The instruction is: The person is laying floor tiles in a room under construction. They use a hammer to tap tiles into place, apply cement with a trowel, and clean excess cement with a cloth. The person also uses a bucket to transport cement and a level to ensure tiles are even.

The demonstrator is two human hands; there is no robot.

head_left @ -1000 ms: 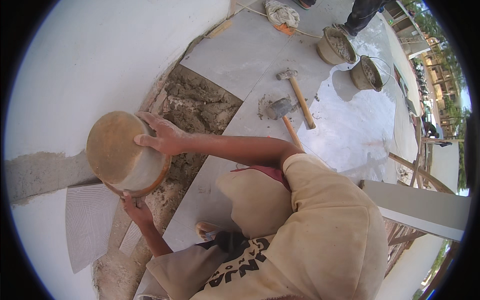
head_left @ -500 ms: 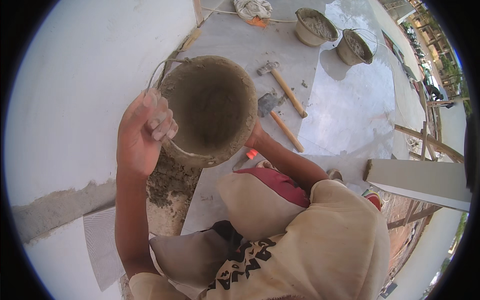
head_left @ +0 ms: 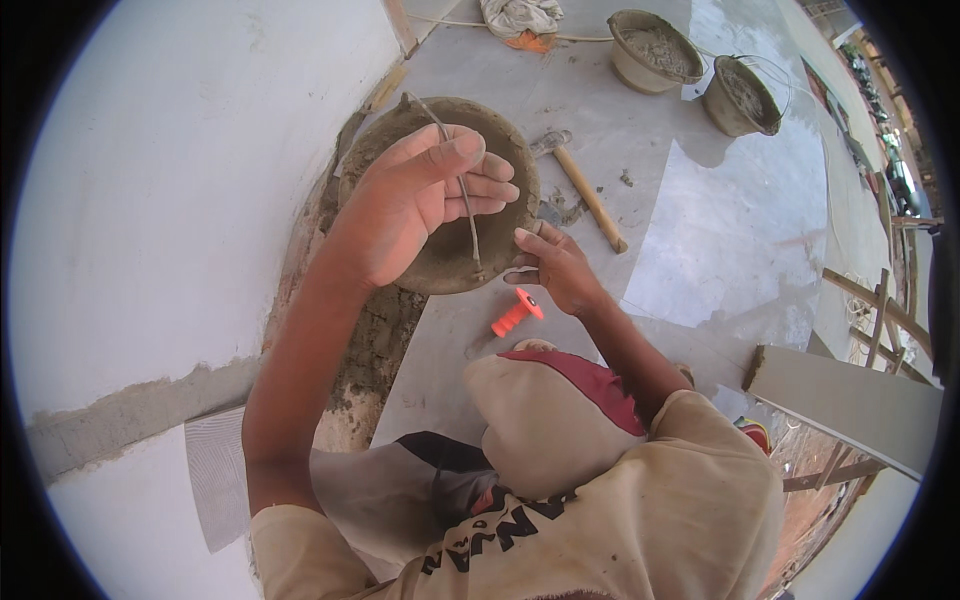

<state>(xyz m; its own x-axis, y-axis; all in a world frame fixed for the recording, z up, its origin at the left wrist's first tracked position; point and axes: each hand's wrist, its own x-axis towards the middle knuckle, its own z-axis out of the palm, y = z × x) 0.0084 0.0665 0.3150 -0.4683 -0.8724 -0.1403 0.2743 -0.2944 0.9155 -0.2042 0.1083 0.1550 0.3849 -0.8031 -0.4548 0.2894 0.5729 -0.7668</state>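
A mortar-crusted bucket (head_left: 510,160) stands near the white wall, its thin wire handle (head_left: 474,235) lying across the opening. My left hand (head_left: 425,195) is over the bucket, fingers stretched out and thumb raised. The wire passes by the thumb and fingers without being gripped. Beside the bucket's near right rim is my right hand (head_left: 560,268), its fingers apart and slightly bent, holding nothing. An orange-handled tool (head_left: 517,313) is just below it; its far part is hidden. A hammer (head_left: 585,195) with a wooden handle rests on the slab to the right.
Two buckets of grey mortar (head_left: 655,50) (head_left: 740,98) stand at the far right. A whitish cloth bundle (head_left: 522,18) is at the back. Wet mortar (head_left: 375,350) fills a strip along the wall. A cap (head_left: 545,420) shows below the hands, and a pale beam (head_left: 840,405) juts in at right.
My left hand has loosened from the bucket's handle and moved right over the bucket. My right hand has come out from behind the bucket to its near rim. The bucket has tipped more upright.
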